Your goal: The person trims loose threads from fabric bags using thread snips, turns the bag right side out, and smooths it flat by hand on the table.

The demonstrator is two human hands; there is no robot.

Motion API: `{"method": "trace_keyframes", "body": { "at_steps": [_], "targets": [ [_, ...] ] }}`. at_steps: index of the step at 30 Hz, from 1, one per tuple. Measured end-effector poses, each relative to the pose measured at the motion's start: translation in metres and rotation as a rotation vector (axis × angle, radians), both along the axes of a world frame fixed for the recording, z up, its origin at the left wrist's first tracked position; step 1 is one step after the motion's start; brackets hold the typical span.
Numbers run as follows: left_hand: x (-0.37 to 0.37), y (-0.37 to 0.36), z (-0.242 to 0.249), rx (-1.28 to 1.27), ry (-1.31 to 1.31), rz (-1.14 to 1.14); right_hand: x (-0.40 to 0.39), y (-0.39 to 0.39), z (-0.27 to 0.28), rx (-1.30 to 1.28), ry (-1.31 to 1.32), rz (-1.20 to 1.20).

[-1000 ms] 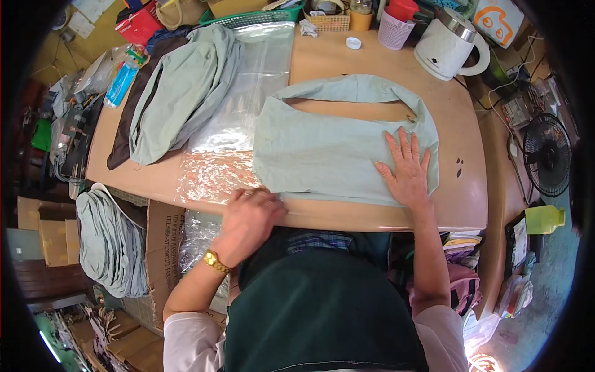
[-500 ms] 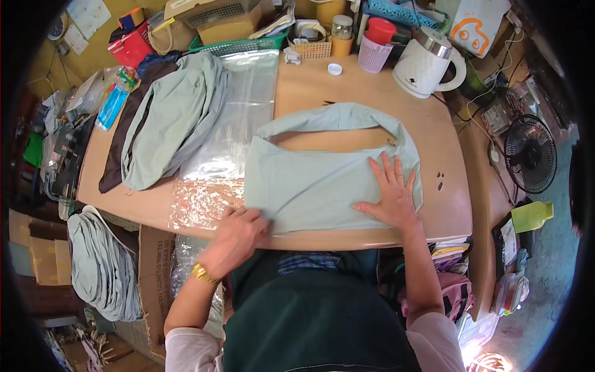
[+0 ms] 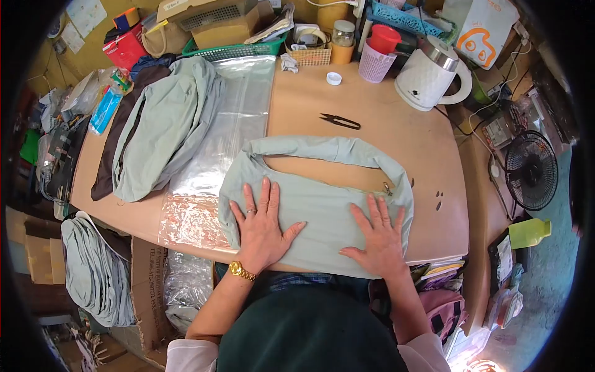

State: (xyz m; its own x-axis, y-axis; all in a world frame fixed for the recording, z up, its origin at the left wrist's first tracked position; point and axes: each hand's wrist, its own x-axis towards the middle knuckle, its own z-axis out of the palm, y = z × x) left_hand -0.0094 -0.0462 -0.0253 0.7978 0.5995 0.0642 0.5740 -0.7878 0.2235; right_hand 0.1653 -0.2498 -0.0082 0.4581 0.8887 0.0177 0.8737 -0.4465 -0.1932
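A pale green cloth shoulder bag [image 3: 316, 214] lies flat on the table, its strap looped along the far side. Near the strap's right end hangs a small metal zipper pull [image 3: 388, 188]. My left hand [image 3: 263, 232] rests with fingers spread on the left part of the bag. On the right part lies my right hand [image 3: 379, 242], also flat and spread, just below the zipper pull. The bag's near edge reaches over the table's front edge. Beyond the strap are black thread snips [image 3: 340, 121].
Clear plastic sheets [image 3: 214, 155] lie left of the bag, beside a pile of pale green cloth pieces [image 3: 167, 124] over dark brown cloth. A white electric kettle [image 3: 424, 77] stands at the back right. Folded cloth [image 3: 93, 273] sits below on the left, near a cardboard box [image 3: 149, 291].
The bag has moved toward my body, and the snips show fully behind it. My left hand has gone from the bag's lower left corner to lying flat on it.
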Motion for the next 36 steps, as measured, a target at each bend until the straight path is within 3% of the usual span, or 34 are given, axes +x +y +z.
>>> {"method": "trace_keyframes", "body": {
  "at_steps": [7,10,12,16,19,22,24,27,31,33,34,36],
  "targets": [
    [0.0,-0.012,0.024,-0.092,0.14,0.061,0.047,-0.002,0.007,-0.035,-0.03,0.087],
    [0.006,-0.011,0.038,-0.038,0.295,-0.039,0.054,0.007,0.029,-0.121,0.026,0.121],
    [0.024,-0.013,0.047,0.034,-0.06,-0.271,0.042,0.025,0.036,0.1,0.062,0.053],
    [0.047,-0.024,0.016,-0.085,-0.138,-0.392,0.023,0.038,0.011,0.16,0.027,0.058],
    [0.045,-0.041,0.006,-0.014,0.069,-0.305,0.035,0.039,0.015,0.27,0.147,0.058],
    [0.044,-0.042,0.012,-0.019,0.116,-0.261,0.045,0.061,0.031,0.324,0.243,-0.149],
    [0.045,-0.042,0.014,-0.029,0.111,-0.247,0.049,0.077,0.017,0.473,0.224,-0.017],
    [0.044,-0.042,0.011,-0.035,0.101,-0.222,0.054,0.09,-0.016,0.487,0.133,0.07],
    [0.042,-0.043,0.009,-0.022,0.072,-0.213,0.064,0.088,-0.039,0.604,0.157,0.087],
    [0.042,-0.044,0.009,-0.016,0.076,-0.215,0.071,0.089,-0.045,0.789,0.316,-0.139],
    [0.042,-0.043,0.01,-0.006,0.077,-0.215,0.076,0.087,-0.049,0.789,0.314,-0.144],
    [0.042,-0.043,0.009,0.001,0.078,-0.219,0.087,0.085,-0.054,0.856,0.762,-0.425]
  ]
}}
